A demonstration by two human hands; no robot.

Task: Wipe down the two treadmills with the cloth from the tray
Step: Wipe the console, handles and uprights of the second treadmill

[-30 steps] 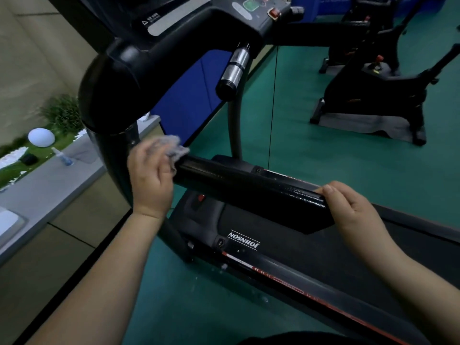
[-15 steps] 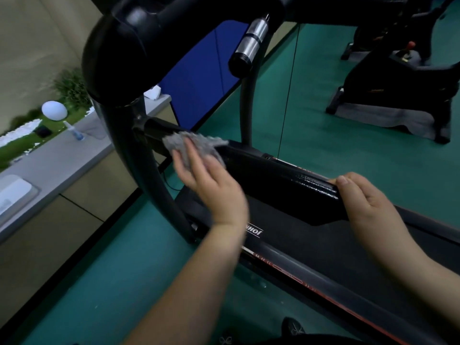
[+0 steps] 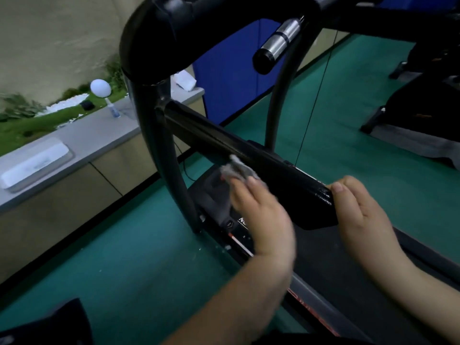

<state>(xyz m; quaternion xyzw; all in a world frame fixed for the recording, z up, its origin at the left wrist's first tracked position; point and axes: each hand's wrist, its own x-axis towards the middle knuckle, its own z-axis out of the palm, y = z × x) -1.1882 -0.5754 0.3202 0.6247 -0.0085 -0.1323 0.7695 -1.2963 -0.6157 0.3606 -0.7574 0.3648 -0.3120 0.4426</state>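
- Head view: the left hand (image 3: 261, 215) has a crumpled grey cloth (image 3: 237, 170) bunched under its fingers, pressed to the near face of the black handrail (image 3: 249, 158) of the treadmill (image 3: 323, 257), roughly mid-rail
- The right hand (image 3: 358, 210) grips the free end of that same rail, thumb on top and fingers curled around the end, no cloth in it, just bracing
- That left hand is blurry, so I can't tell how flat the cloth sits on the rail
- To do this bit well I'd say run the whole rail in long passes, from the joint at the upright post (image 3: 161, 145) to the end cap, then shift the right hand so the spot under it gets wiped too
- Wrap the cloth around the rail so the underside gets done as well
- On the grey table (image 3: 82, 140) to the left sit a white tray (image 3: 34, 165) and a small spray bottle (image 3: 113, 109), well apart from the hands
- Further back on the right there's more dark gym equipment (image 3: 428, 95), too dim to say if it's the second treadmill
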